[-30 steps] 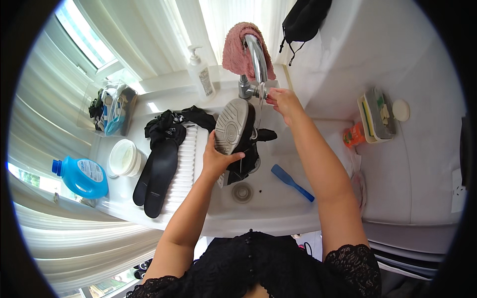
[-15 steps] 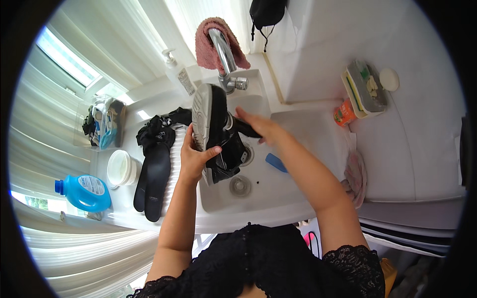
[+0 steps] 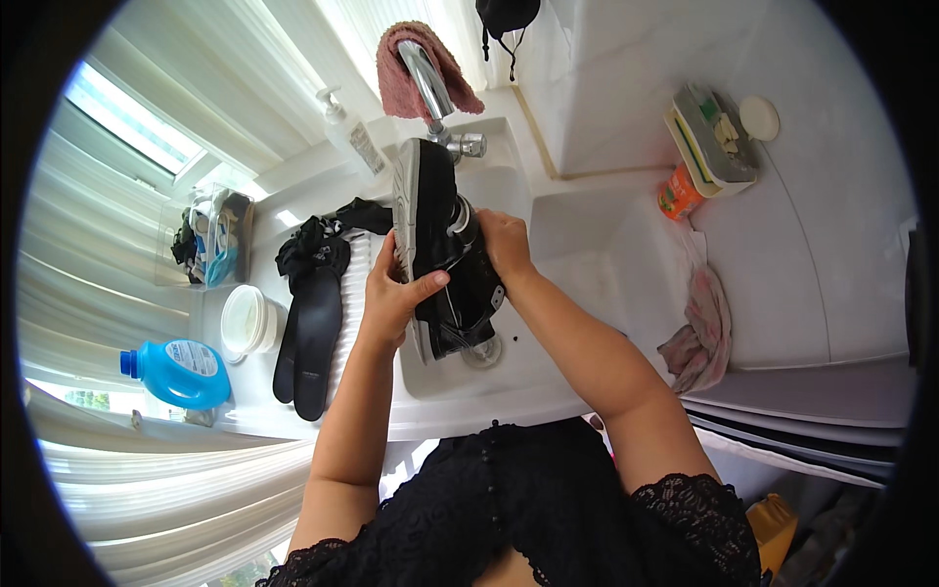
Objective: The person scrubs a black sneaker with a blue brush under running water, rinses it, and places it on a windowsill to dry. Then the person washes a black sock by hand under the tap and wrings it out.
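A black shoe (image 3: 430, 220) with a pale sole is tilted on its side above the white sink (image 3: 440, 389), its sole facing left. My left hand (image 3: 393, 305) grips it from the sole side, with the thumb pressed on the black upper. My right hand (image 3: 505, 243) is closed on the upper at the opposite side, by the shoe's opening; its fingertips are hidden behind the shoe. Laces dangle loosely across the upper. Below the shoe's near end shows part of a metal drain (image 3: 483, 354). Two black insoles (image 3: 316, 342) lie on the ribbed ledge to the left.
Crumpled black fabric (image 3: 318, 252) rests beyond the insoles. A white tub (image 3: 249, 321) and a blue detergent jug (image 3: 184, 374) stand at the left. The faucet (image 3: 426, 78), draped with a pink towel (image 3: 396, 88), rises behind the shoe. A stained rag (image 3: 706, 328) hangs at the right edge.
My right hand has moved in from the right and closed on the shoe's upper; before, its fingers were extended by the opening. A blue piece in the sink is now hidden.
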Demonstrator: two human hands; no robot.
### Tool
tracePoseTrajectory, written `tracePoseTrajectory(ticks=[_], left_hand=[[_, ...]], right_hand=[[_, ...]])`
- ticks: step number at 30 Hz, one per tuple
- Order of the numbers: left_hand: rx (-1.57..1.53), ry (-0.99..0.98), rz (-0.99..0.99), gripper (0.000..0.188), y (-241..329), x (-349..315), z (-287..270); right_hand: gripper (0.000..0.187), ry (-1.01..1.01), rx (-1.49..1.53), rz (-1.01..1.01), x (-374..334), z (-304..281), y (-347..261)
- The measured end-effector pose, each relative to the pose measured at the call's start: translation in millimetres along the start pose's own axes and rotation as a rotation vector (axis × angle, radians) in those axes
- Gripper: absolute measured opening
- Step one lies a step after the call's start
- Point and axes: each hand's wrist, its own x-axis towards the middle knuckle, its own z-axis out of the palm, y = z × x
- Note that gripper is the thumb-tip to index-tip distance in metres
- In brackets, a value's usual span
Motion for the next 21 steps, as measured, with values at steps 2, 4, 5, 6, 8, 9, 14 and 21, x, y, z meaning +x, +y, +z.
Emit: tracePoseTrajectory(ticks=[2, 4, 5, 6, 8, 9, 14, 21], left_hand=[[-0.004, 0.023, 0.006, 0.095, -6.1, -0.6, 0.1], [-0.006, 0.043, -0.008, 0.094, -8.1, -2.3, 1.8], [-0.007, 0.051, -0.025, 0.094, -7.5, -3.4, 3.3], [-0.007, 0.059, -0.042, 0.093, -7.2, -4.3, 4.5], [0.067, 0.159, -0.007, 0.087, -10.7, -4.1, 1.6], [0.103, 0.208, 0.010, 0.083, -12.5, -4.0, -1.2], [-0.120, 0.336, -0.214, 0.056, -20.8, -4.5, -21.0], [-0.365, 0.290, -0.369, 0.051, -21.8, -0.8, 0.9]], right_hand=[[0.032, -0.022, -0.003, 0.003, -1.5, -5.5, 1.6], [0.029, -0.080, -0.009, 0.040, -1.2, -10.8, 3.9], [0.031, -0.086, 0.050, 0.111, -4.4, -11.3, 0.2], [0.033, -0.092, 0.110, 0.181, -8.9, -12.3, -4.4], [0.039, -0.094, 0.232, 0.400, -19.3, -17.6, -15.9], [0.042, -0.089, 0.295, 0.550, -23.9, -30.1, -19.8], [0.046, -0.292, -0.080, 0.255, -72.3, -62.6, 28.8], [0.055, -0.165, -0.148, -0.216, -98.9, -26.7, 34.0]])
